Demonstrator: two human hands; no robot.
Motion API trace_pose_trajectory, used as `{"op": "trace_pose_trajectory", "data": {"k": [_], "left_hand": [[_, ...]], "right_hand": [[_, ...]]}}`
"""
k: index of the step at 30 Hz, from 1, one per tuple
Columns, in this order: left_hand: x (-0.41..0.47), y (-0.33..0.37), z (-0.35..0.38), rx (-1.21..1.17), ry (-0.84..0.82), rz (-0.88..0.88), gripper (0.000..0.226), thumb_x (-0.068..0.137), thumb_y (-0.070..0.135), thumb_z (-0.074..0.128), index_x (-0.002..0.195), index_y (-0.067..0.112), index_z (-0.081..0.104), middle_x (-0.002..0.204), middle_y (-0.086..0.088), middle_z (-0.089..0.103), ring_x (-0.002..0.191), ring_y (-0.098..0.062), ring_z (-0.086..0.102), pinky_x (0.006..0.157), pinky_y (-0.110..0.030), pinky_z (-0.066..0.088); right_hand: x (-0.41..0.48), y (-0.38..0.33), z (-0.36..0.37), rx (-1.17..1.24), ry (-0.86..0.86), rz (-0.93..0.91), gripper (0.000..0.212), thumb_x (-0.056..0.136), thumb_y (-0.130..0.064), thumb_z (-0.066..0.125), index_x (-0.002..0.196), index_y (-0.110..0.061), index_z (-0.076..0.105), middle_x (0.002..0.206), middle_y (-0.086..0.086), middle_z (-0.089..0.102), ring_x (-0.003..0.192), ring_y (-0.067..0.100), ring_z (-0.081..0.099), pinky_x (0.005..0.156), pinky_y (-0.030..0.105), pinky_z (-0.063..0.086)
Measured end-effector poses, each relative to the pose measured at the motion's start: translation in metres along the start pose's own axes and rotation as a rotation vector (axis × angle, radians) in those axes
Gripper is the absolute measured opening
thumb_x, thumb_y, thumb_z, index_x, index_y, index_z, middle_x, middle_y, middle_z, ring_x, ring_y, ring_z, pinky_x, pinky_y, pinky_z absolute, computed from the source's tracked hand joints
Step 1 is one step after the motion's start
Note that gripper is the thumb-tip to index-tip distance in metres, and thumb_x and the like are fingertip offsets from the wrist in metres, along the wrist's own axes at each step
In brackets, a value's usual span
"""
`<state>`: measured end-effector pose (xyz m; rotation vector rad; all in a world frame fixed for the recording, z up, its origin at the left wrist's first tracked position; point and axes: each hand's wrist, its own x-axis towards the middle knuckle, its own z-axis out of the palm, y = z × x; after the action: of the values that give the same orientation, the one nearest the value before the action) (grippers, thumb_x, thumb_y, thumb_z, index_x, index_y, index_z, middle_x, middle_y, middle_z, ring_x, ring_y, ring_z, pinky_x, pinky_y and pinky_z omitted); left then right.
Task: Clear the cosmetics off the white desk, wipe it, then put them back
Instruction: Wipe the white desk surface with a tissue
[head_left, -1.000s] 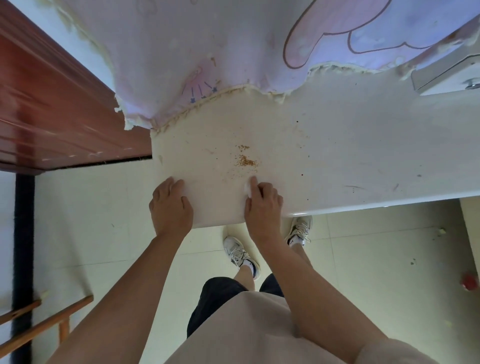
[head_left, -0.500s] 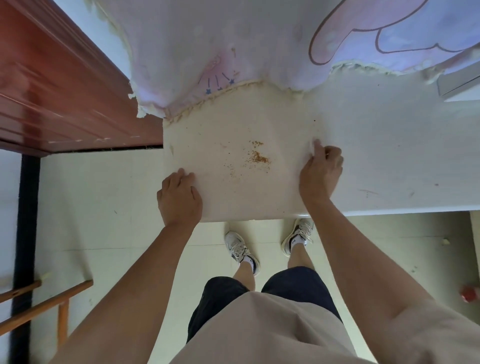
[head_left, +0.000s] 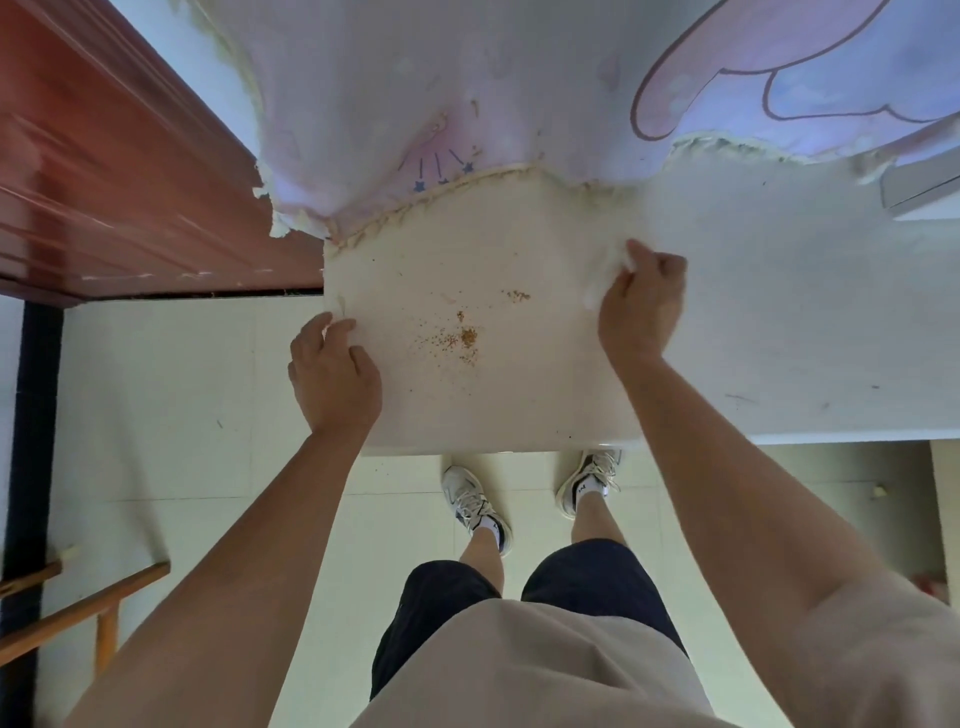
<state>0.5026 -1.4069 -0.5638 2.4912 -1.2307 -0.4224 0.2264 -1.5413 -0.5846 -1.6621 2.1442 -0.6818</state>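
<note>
We see no cosmetics on the white desk, so clearing seems done; crumbs await wiping. Our right hand clenches a white wad there; our left hand sits at the edge, grip unclear.

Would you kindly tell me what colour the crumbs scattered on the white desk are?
The crumbs are orange-brown, seen best in the head view.

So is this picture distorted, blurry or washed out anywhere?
Head view, corners: the wide lens balloons the right forearm. Head view, left: the red-brown wooden panel is motion-smeared. Head view, top: the pink cloth is overbright, bluish. Head view, centre: the white wad in the right hand nearly vanishes against the white desk.
</note>
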Motion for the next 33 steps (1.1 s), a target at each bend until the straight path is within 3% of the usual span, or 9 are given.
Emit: {"op": "trace_pose_trajectory", "data": {"k": [3, 8, 12, 16, 20, 22, 28, 31, 33], "left_hand": [[0.004, -0.002, 0.001, -0.055, -0.049, -0.064, 0.040, 0.094, 0.006, 0.039, 0.128, 0.010, 0.061, 0.146, -0.003, 0.047, 0.135, -0.020, 0.038, 0.107, -0.037, 0.036], [0.003, -0.004, 0.000, -0.081, -0.046, -0.076, 0.040, 0.096, 0.007, 0.038, 0.128, 0.012, 0.061, 0.146, 0.001, 0.049, 0.134, -0.017, 0.040, 0.104, -0.034, 0.038], [0.008, -0.006, -0.004, -0.063, -0.038, -0.022, 0.039, 0.095, 0.005, 0.039, 0.124, 0.010, 0.064, 0.138, -0.002, 0.056, 0.127, -0.023, 0.046, 0.100, -0.038, 0.043], [0.025, -0.006, -0.011, -0.050, -0.023, -0.020, 0.038, 0.094, 0.005, 0.039, 0.121, 0.010, 0.065, 0.124, -0.007, 0.060, 0.115, -0.026, 0.051, 0.092, -0.035, 0.041], [0.036, -0.007, -0.012, -0.034, -0.034, 0.065, 0.037, 0.094, 0.006, 0.040, 0.120, 0.008, 0.066, 0.124, -0.007, 0.059, 0.113, -0.027, 0.052, 0.088, -0.034, 0.042], [0.041, -0.006, -0.011, -0.017, -0.049, 0.101, 0.036, 0.096, 0.007, 0.040, 0.122, 0.009, 0.065, 0.126, -0.007, 0.059, 0.114, -0.027, 0.051, 0.088, -0.033, 0.041], [0.066, -0.006, -0.015, -0.026, -0.067, 0.136, 0.039, 0.095, 0.007, 0.040, 0.128, 0.009, 0.060, 0.134, -0.007, 0.057, 0.123, -0.026, 0.049, 0.098, -0.036, 0.042], [0.084, 0.001, -0.014, -0.032, -0.057, 0.175, 0.041, 0.093, 0.005, 0.040, 0.130, 0.009, 0.059, 0.135, -0.007, 0.056, 0.126, -0.026, 0.047, 0.099, -0.038, 0.041], [0.099, 0.006, -0.012, -0.026, -0.077, 0.225, 0.045, 0.091, 0.004, 0.040, 0.133, 0.010, 0.056, 0.137, -0.008, 0.055, 0.125, -0.027, 0.047, 0.099, -0.041, 0.043]], "right_hand": [[-0.003, -0.004, 0.014, -0.163, 0.003, 0.087, 0.048, 0.093, -0.005, 0.047, 0.139, -0.018, 0.052, 0.124, 0.016, 0.049, 0.109, 0.036, 0.049, 0.089, 0.041, 0.036], [-0.083, -0.085, 0.062, -0.196, -0.212, -0.403, 0.053, 0.083, -0.003, 0.039, 0.133, -0.014, 0.055, 0.114, 0.012, 0.055, 0.094, 0.033, 0.053, 0.077, 0.040, 0.041], [-0.077, -0.103, 0.062, -0.071, -0.429, -0.532, 0.052, 0.085, 0.002, 0.050, 0.131, -0.019, 0.060, 0.116, 0.011, 0.055, 0.097, 0.032, 0.055, 0.083, 0.039, 0.042], [-0.015, -0.067, 0.040, 0.034, -0.245, -0.324, 0.047, 0.086, -0.002, 0.051, 0.130, -0.018, 0.063, 0.119, 0.015, 0.054, 0.101, 0.034, 0.058, 0.091, 0.042, 0.049], [0.034, -0.038, 0.025, -0.061, -0.072, -0.006, 0.044, 0.091, -0.006, 0.046, 0.130, -0.021, 0.061, 0.124, 0.015, 0.051, 0.108, 0.036, 0.053, 0.092, 0.040, 0.042], [0.028, -0.051, 0.036, -0.059, -0.043, 0.035, 0.041, 0.092, -0.007, 0.046, 0.130, -0.017, 0.060, 0.123, 0.017, 0.053, 0.108, 0.038, 0.052, 0.091, 0.043, 0.041], [-0.050, -0.141, 0.092, -0.110, -0.413, -0.564, 0.051, 0.086, 0.003, 0.048, 0.133, -0.014, 0.058, 0.116, 0.013, 0.054, 0.097, 0.034, 0.054, 0.083, 0.041, 0.044], [-0.030, -0.140, 0.082, -0.028, -0.570, -0.624, 0.043, 0.092, -0.002, 0.052, 0.129, -0.021, 0.064, 0.115, 0.006, 0.057, 0.101, 0.026, 0.056, 0.087, 0.035, 0.043], [-0.004, -0.121, 0.069, -0.025, -0.496, -0.577, 0.040, 0.093, -0.005, 0.054, 0.126, -0.022, 0.066, 0.115, 0.005, 0.059, 0.101, 0.026, 0.059, 0.089, 0.039, 0.046]]}}
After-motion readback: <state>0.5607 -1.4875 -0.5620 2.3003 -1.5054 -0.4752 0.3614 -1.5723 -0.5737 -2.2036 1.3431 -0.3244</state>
